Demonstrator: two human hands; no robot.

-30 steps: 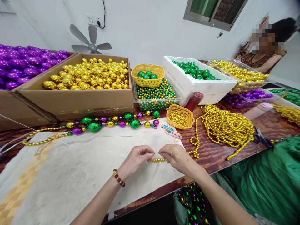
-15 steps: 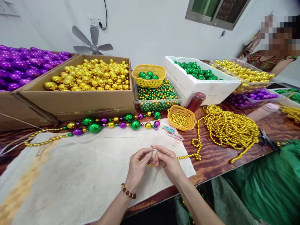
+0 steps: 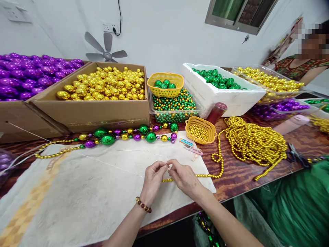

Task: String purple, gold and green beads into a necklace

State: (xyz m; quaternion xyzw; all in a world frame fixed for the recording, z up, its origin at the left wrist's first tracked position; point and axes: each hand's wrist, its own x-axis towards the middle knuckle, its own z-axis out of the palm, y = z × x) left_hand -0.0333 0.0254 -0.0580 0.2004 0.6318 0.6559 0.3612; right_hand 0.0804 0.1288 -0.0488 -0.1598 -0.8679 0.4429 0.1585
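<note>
Over the white cloth, my left hand and my right hand meet fingertip to fingertip. Both are closed in a pinch on a thin pale thread, a short bit of which sticks up above the fingers. A string of small gold beads passes beneath my hands and runs off to the right. Another stretch of pale thread crosses the cloth from the left. Behind my hands lies a long needle. The fingers partly hide the pinched spot.
A necklace of green, purple and gold beads lies along the cloth's back edge. To the right are a yellow basket of gold beads, pink thread snips, a heap of gold bead strings and scissors. Boxes line the back; a person sits right.
The view has shifted slightly. My right hand has turned, its fingers now bent over the thread more. The gold bead string on the right lies straighter, its small loop by the cloth's edge opened out.
</note>
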